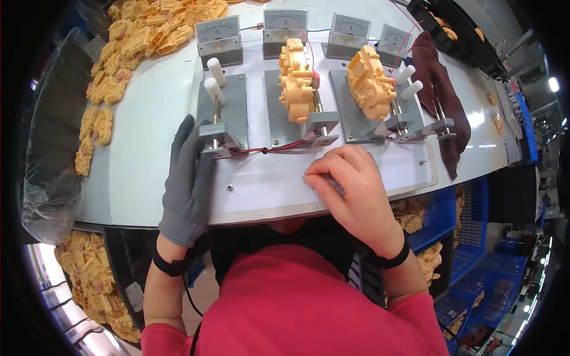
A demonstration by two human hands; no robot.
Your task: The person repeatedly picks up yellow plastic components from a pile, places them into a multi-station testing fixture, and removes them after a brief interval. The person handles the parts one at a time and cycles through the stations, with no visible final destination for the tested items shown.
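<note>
My left hand (pixel 189 178), in a grey glove, lies with its fingers stretched out along the left side of the left test fixture (pixel 236 113). That fixture has two white pegs (pixel 215 86) and a metal clamp block (pixel 215 137) at its near end. Over the white board (pixel 267 193), my bare right hand (pixel 350 184) is closed in a pinch; whatever is between thumb and forefinger is too small to make out. Beyond it, one yellow plastic gear housing (pixel 295 89) sits on the middle fixture and another yellow gear housing (pixel 373 86) on the right fixture.
Several analog panel meters (pixel 218 35) line the back of the board. Red and black wires (pixel 267 149) link the fixtures. Yellow housings (pixel 139 35) are heaped at the back left. A dark brown cloth (pixel 436 83) lies on the right. Blue crates (pixel 469 225) stand below the table.
</note>
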